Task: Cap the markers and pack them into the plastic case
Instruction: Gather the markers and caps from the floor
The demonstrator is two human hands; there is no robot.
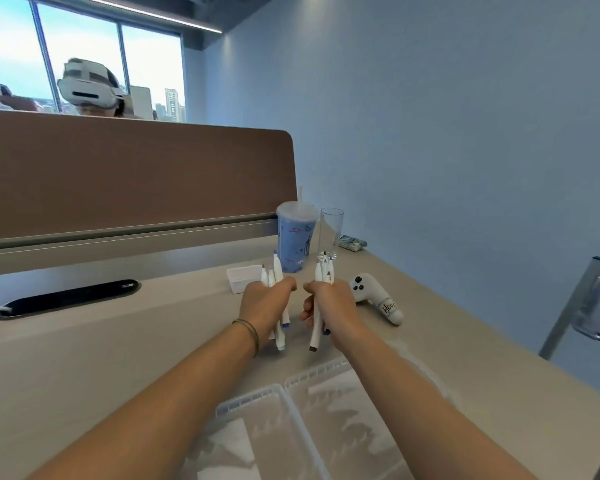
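The left hand [265, 304] grips a bunch of white markers [277, 271] in its curled fingers, and the right hand [329, 306] grips a second bunch [317, 327], both held upright above the beige desk [84, 358]. The two hands are close, not touching. The clear plastic case [291, 410] lies open near the person, under the forearms. A blue cup [297, 237] stands behind the hands.

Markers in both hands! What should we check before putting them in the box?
1. Left hand grips its bundle of markers: ok.
2. Right hand grips its own bundle: ok.
3. Plastic case lies open near the arms: ok.
4. Every marker capped: not ok, bare tips show at the top.
5. Loose caps in the small white tray: cannot tell.
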